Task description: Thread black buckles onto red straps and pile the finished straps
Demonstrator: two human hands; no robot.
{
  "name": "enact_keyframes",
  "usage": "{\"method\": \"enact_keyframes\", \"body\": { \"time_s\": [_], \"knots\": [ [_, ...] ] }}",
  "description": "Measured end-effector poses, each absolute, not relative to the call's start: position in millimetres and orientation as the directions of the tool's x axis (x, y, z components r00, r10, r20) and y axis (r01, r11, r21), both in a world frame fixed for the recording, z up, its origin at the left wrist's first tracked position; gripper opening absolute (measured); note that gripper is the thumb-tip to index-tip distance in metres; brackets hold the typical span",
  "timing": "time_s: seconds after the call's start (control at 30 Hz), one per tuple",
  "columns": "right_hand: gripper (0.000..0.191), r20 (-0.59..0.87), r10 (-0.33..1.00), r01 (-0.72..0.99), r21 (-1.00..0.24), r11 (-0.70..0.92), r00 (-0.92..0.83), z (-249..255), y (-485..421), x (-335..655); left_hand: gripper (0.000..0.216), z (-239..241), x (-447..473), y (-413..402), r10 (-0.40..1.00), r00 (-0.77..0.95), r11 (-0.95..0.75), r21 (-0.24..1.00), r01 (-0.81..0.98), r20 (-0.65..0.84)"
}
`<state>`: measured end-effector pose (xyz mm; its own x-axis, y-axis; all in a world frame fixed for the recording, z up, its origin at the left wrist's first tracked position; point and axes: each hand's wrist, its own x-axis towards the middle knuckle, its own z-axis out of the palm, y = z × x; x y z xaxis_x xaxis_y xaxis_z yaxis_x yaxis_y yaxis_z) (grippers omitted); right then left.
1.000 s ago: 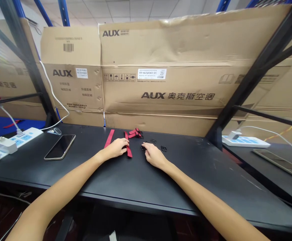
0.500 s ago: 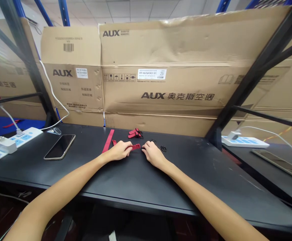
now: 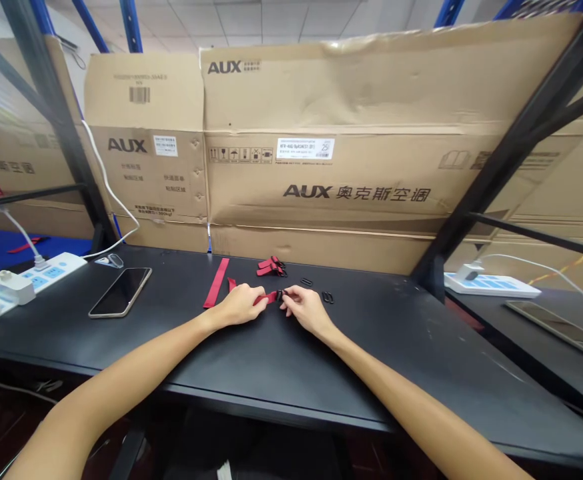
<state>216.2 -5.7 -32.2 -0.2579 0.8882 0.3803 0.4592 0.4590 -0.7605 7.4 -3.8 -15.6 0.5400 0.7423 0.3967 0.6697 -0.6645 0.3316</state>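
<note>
My left hand (image 3: 241,305) is closed on a red strap (image 3: 271,297), whose short end sticks out to the right of the fingers; its other end shows behind the hand. My right hand (image 3: 305,309) pinches a small black buckle (image 3: 280,295) at that end. Strap and buckle meet there, but I cannot tell whether the strap passes through it. A flat red strap (image 3: 217,283) lies left of the left hand. Behind the hands sits a small pile of red straps with black buckles (image 3: 270,268). Two loose black buckles, one farther back (image 3: 307,281) and one nearer (image 3: 328,297), lie right.
A phone (image 3: 120,292) lies on the black table (image 3: 281,373) at left, beside a white power strip (image 3: 54,272) with plugs and cables. Cardboard sheets (image 3: 321,220) stand along the back edge. Black metal posts (image 3: 476,180) rise on both sides; another power strip (image 3: 491,285) is beyond the right one.
The right hand has brought the black buckle left to the strap's end, closing the gap between them. The loose buckle at the back is now more fully visible.
</note>
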Motion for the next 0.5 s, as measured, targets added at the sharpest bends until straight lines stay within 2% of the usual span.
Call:
{"method": "enact_keyframes", "body": {
  "time_s": [0.23, 0.5],
  "knots": [
    [0.019, 0.372, 0.916, 0.408, -0.821, 0.399, -0.149, -30.4, -8.8, 213.5, 0.022, -15.3, 8.1, -7.3, 0.723, 0.552, -0.678, 0.271, 0.683, 0.416],
    [0.023, 0.381, 0.894, 0.4, -0.8, 0.447, -0.236, -32.7, -9.7, 211.3, 0.021, -16.5, 8.6, -6.6, 0.73, 0.525, -0.642, 0.174, 0.747, 0.438]
  ]
}}
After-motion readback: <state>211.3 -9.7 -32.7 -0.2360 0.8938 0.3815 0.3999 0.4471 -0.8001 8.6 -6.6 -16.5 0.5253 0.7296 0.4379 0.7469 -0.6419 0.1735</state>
